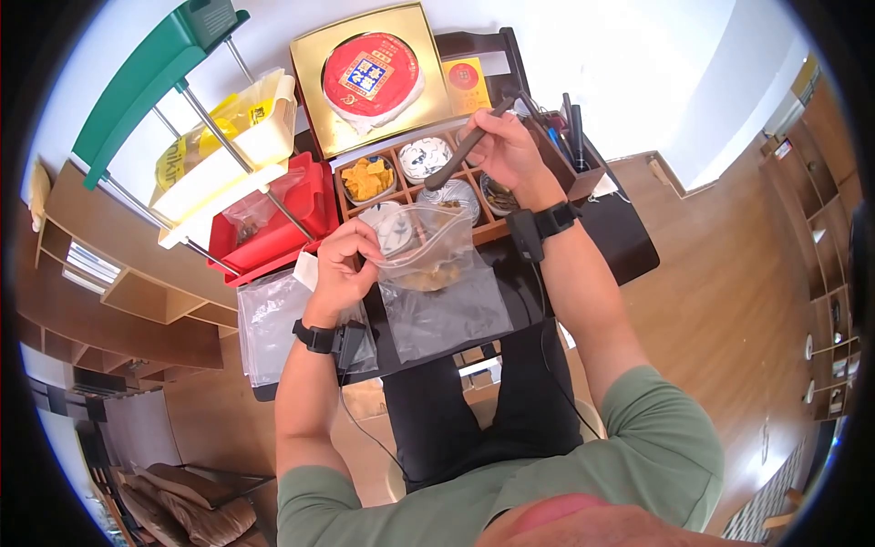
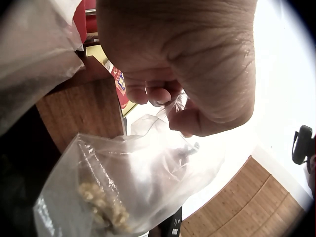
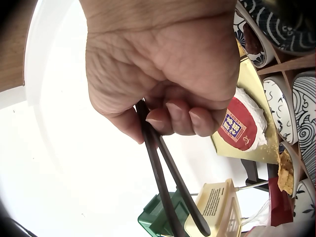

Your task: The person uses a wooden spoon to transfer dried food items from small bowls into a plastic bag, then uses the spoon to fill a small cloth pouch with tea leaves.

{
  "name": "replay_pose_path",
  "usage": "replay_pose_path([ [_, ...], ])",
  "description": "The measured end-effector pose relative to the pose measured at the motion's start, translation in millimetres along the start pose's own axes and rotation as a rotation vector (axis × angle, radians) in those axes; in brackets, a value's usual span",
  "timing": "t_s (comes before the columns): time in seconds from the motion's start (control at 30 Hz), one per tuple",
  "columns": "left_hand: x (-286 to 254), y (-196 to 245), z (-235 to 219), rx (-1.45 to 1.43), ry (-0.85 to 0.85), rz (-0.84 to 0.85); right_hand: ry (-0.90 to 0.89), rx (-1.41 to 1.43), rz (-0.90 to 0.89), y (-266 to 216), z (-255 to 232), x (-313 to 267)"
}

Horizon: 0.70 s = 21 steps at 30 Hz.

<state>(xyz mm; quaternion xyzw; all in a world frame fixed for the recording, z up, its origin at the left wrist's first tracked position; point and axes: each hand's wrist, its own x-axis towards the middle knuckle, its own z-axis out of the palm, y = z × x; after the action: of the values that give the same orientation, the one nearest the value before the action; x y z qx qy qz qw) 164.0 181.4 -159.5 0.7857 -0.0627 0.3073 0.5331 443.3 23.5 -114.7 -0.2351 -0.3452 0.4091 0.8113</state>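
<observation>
Bright white glare fills behind the right fingers [image 3: 178, 116]. The bag [image 2: 133, 173] under the left fingers [image 2: 158, 95] shines. Edges bend.

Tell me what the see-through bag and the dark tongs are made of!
The bag looks like thin, glossy, clear plastic: it crinkles, shines and shows the yellowish lumps inside. The tongs look dark brown and smooth, with a soft sheen; maybe wood, maybe plastic, as no clear grain shows.

Our left hand [image 1: 343, 266] pinches the clear bag [image 1: 440, 248] by its upper edge | our right hand [image 1: 510, 155] grips a dark utensil [image 1: 458, 160] above the wooden tray [image 1: 493, 229] | behind our tray, a red-labelled round cake [image 1: 372, 77] lies in its gold box [image 1: 313, 68].
</observation>
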Motion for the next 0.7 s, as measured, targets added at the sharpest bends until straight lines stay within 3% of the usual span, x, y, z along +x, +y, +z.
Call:
replay_pose_path([
  [0.47, 2, 7, 2, 0.021, 0.013, -0.025, 0.156, -0.042, -0.007, -3, 7, 0],
  [0.57, 1, 0, 1, -0.042, 0.010, -0.035, 0.103, -0.003, 0.021, -2, -14, 6],
  [0.7, 2, -1, 0, -0.027, 0.017, -0.059, 0.216, -0.047, -0.040, -3, -8, 4],
])
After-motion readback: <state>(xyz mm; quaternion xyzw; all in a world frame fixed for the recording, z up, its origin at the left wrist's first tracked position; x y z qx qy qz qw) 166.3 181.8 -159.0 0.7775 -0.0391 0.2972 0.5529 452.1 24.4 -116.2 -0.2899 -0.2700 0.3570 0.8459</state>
